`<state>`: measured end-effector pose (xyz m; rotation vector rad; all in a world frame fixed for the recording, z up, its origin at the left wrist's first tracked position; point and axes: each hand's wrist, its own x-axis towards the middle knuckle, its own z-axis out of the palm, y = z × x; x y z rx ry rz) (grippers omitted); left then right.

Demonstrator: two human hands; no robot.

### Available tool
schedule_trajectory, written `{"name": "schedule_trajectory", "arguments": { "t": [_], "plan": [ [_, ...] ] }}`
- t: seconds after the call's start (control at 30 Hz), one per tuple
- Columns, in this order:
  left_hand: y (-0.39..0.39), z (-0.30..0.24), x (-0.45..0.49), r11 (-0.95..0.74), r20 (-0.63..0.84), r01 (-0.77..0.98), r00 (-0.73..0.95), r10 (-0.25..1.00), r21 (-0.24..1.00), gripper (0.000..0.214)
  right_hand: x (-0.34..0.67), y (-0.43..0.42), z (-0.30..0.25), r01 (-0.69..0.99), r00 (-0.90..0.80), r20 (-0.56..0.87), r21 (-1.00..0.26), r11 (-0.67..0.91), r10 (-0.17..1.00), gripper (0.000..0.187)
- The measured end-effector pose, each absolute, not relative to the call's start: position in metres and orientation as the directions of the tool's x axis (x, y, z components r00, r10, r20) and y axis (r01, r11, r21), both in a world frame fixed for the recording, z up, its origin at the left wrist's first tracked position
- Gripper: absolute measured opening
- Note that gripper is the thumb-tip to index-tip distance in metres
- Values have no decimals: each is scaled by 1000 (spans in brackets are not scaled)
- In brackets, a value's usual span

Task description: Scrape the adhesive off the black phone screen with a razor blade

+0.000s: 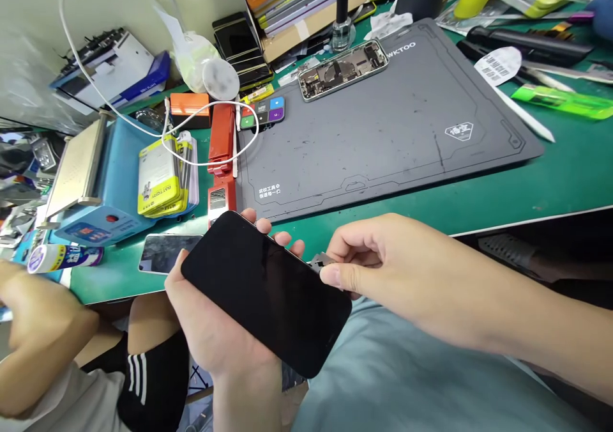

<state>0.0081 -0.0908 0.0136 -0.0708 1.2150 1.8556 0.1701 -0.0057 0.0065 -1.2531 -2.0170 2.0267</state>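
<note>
A black smartphone (268,291), its dark screen facing up, lies tilted across my left hand (225,336). The left fingers wrap round its far edge and the thumb presses the near left corner. My right hand (368,253) pinches a small thin grey metal piece (322,262) between thumb and forefinger, right at the phone's far edge. Whether that piece touches or enters the phone's edge I cannot tell. Past both hands, an opened phone body (343,71) with bare inner parts lies on a grey work mat (364,151).
Another phone (167,253) lies on the green table (502,202) to the left, beside a blue machine (105,176) and yellow battery packs (160,176). A white cable (211,163) loops over red holders (221,141). A co-worker's arm (43,330) rests at the lower left. A bottle (341,29) stands behind the mat.
</note>
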Motion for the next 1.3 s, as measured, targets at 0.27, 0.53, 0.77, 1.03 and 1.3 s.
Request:
{"name": "schedule_trajectory", "arguments": {
  "t": [0.27,0.53,0.77,1.03,1.3],
  "plan": [
    [-92,14,8,-125,-484,-694,-608,630,709,56,169,-7,7,491,-676,-504,-852,-181,538,28],
    [-93,12,8,-125,-487,-683,-624,611,719,55,167,-9,10,465,-676,-495,-861,-205,546,27],
    [-97,11,7,-147,-457,-689,-608,649,709,55,166,-7,8,472,-680,-510,-854,-219,526,26],
    [-96,13,7,-169,-430,-696,-595,679,697,54,169,-11,8,477,-681,-497,-858,-189,537,26],
    [-96,13,8,-154,-446,-705,-586,677,693,52,169,-7,5,455,-706,-501,-862,-222,500,23]
  ]
}}
